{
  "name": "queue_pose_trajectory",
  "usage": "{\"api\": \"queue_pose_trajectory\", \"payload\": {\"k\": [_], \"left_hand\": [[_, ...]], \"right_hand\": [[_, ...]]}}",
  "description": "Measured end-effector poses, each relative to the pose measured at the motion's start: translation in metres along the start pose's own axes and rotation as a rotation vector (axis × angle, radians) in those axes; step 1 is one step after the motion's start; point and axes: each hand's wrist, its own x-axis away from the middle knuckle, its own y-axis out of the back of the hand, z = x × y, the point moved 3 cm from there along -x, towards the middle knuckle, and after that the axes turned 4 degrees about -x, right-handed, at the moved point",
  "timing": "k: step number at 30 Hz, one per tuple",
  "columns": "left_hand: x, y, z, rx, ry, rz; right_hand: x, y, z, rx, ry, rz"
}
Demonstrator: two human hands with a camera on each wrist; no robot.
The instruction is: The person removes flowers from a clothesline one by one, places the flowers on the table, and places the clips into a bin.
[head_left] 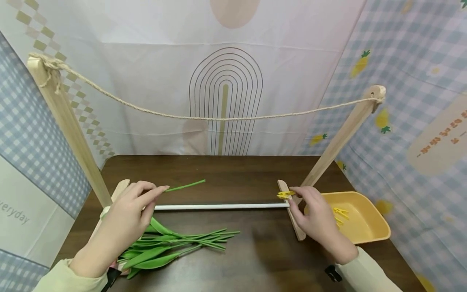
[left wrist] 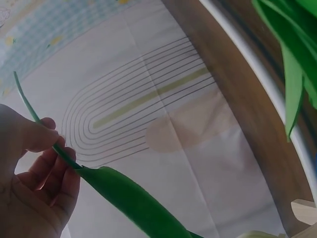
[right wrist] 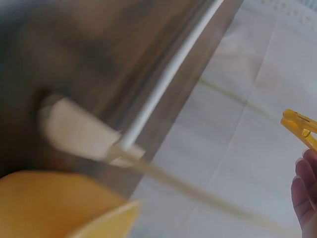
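Observation:
My left hand (head_left: 127, 213) pinches the thin green stem (head_left: 187, 185) of an artificial flower between thumb and fingers, above the table's left side. A broad green leaf (left wrist: 133, 198) hangs from that stem in the left wrist view; its blossom is out of sight. With thumb and fingertips my right hand (head_left: 315, 213) holds a yellow clothespin (head_left: 285, 195) near the right post's foot. Below the left hand lies a bunch of artificial flowers (head_left: 157, 247), leaves at left and bare stems pointing right. A little pink shows beside the left sleeve.
Two wooden posts (head_left: 341, 136) carry a slack rope (head_left: 219, 119) across the table. A white rod (head_left: 222, 207) joins their feet. At right stands a yellow basin (head_left: 368, 227) with several yellow clothespins (head_left: 340, 213) inside. Printed cloth (head_left: 153, 73) hangs behind the brown table (head_left: 255, 263).

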Motion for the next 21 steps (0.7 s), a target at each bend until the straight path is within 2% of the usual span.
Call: {"api": "queue_pose_trajectory", "payload": {"k": [6, 13, 16, 21], "left_hand": [[0.009, -0.009, -0.003, -0.036, -0.029, 0.093], [0.019, -0.016, -0.009, -0.100, -0.021, 0.204], [0.022, -0.021, -0.012, -0.097, -0.033, 0.229], [0.028, -0.034, -0.017, -0.103, -0.076, 0.249]], "right_hand": [[0.033, 0.023, -0.028, 0.086, -0.117, -0.001], [0.061, 0.043, -0.055, 0.140, -0.211, -0.021], [0.071, 0.050, -0.067, 0.163, -0.313, -0.001], [0.089, 0.059, -0.087, 0.217, -0.515, 0.083]]}}
